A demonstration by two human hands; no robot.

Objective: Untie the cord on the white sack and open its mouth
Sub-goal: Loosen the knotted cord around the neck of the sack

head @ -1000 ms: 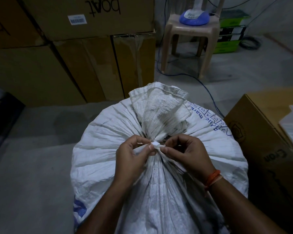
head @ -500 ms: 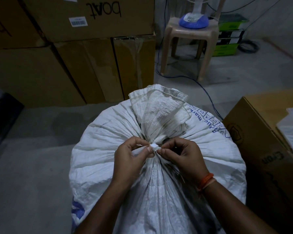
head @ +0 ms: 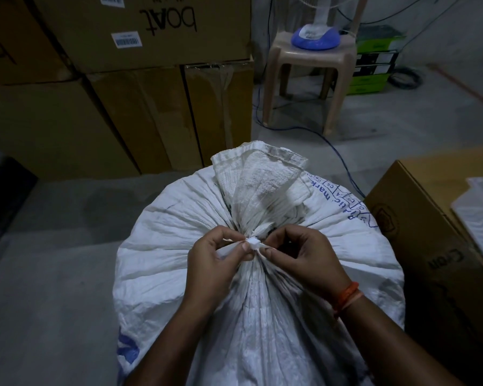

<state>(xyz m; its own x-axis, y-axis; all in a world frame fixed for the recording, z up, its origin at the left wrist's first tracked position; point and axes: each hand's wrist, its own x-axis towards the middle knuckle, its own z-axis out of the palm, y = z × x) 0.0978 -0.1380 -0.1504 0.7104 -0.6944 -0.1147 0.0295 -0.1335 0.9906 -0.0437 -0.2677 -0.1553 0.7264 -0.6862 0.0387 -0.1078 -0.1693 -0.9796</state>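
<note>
While both hands pinch at the knot of the cord (head: 253, 242) in the middle of the frame, the left hand (head: 217, 259) has its grip clamped on the cord's left side and the right hand (head: 304, 254) on its right. Around them the white sack (head: 162, 263) stays gathered shut, filling the lower centre, with a brown carton (head: 418, 235) at right.

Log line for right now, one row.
step: untying | left hand: pinches cord knot | right hand: pinches knot | white sack: mouth tied shut
</note>
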